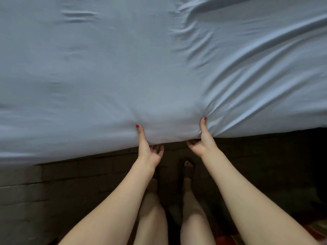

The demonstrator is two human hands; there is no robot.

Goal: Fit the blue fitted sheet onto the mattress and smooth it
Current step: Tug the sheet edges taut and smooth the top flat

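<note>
The blue fitted sheet (123,68) covers the mattress and fills the upper two thirds of the head view. Its near edge hangs over the mattress side. My left hand (148,147) grips that edge, thumb on top and fingers curled under. A little to the right, my right hand (200,140) grips the same edge the same way. The stretch of sheet between the hands is taut. Long creases fan out to the upper right from my right thumb. The sheet's left half lies mostly smooth with a few small ripples. The mattress itself is hidden beneath the sheet.
Below the sheet's edge lies a dark tiled floor (62,183). My bare legs and feet (188,167) stand close to the bed side. A red patterned fabric (311,230) shows at the bottom right corner.
</note>
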